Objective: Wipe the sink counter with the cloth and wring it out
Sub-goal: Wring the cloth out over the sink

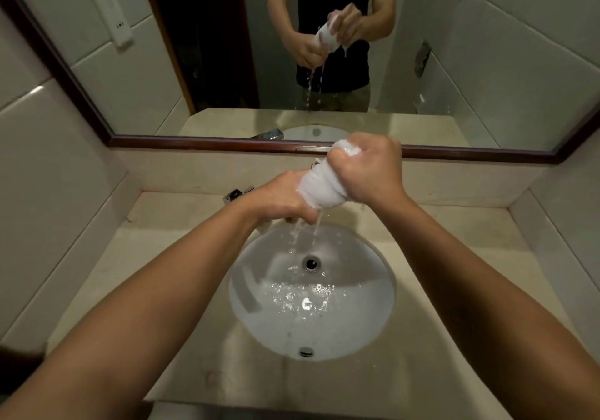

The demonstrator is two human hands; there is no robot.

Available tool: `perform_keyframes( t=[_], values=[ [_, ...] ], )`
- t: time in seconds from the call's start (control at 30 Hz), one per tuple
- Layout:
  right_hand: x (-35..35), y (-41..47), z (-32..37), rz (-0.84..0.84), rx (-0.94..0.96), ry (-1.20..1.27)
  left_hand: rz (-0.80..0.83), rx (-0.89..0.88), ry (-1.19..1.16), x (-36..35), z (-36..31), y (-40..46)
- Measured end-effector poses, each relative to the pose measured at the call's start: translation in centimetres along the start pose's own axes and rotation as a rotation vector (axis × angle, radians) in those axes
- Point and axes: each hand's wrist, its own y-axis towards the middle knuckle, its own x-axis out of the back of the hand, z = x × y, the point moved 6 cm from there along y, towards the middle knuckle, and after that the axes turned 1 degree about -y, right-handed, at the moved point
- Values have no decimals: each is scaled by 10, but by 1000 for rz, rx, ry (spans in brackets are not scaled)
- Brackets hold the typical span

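A wet white cloth (319,186) is twisted into a thick roll above the back of the sink basin (373,319). My left hand (281,197) grips its lower end and my right hand (365,169) grips its upper end. Thin streams of water run from the cloth's lower end into the round white basin, where water pools and splashes around the drain (311,263). The beige stone counter (146,273) surrounds the basin on all sides.
A chrome tap (235,195) stands behind the basin, partly hidden by my left hand. A dark-framed mirror (194,62) hangs above the backsplash and reflects a person wringing the cloth. Tiled walls close in on both sides of the counter.
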Motion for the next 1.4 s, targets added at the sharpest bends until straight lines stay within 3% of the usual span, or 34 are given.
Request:
perform_keyframes(
  t=[0.13, 0.23, 0.33, 0.4, 0.6, 0.7, 0.8, 0.87, 0.97, 1.07, 1.13, 1.27, 1.4],
  values=[
    [-4, -1, -7, -3, 44, -40, -105, 25, -27, -5, 10, 6],
    [-2, -1, -13, -50, 36, -46, -215, -41, 137, -3, 6, 9],
    [4, -3, -11, -75, 90, -56, -176, -83, 182, 0, 2, 10],
    [8, -8, -5, -75, 205, -54, -57, -105, 172, 0, -2, 9],
    [10, -38, 26, -104, 658, 90, 618, 85, -96, -29, 9, -7],
    [16, -37, 22, -99, 623, 101, 604, 74, -300, -36, 13, -7],
    [20, -30, 14, 81, 420, 190, 330, 21, -267, -32, 11, -6],
    [24, -26, -2, 178, 81, 502, 41, -27, -118, -18, 7, -8],
    [24, -43, -53, 76, -579, 757, -316, -157, 340, 6, 0, -14],
    [-1, -94, -83, 313, -1104, 925, -599, -305, 918, 12, -6, -21],
    [-18, -117, -79, 424, -1237, 1104, -709, -500, 1101, 2, -11, -27],
    [-41, -128, -65, 418, -1345, 1312, -733, -873, 1228, -27, -19, -42],
    [-51, -128, -67, 381, -1335, 1368, -625, -970, 1261, -49, -22, -51]
  ],
)
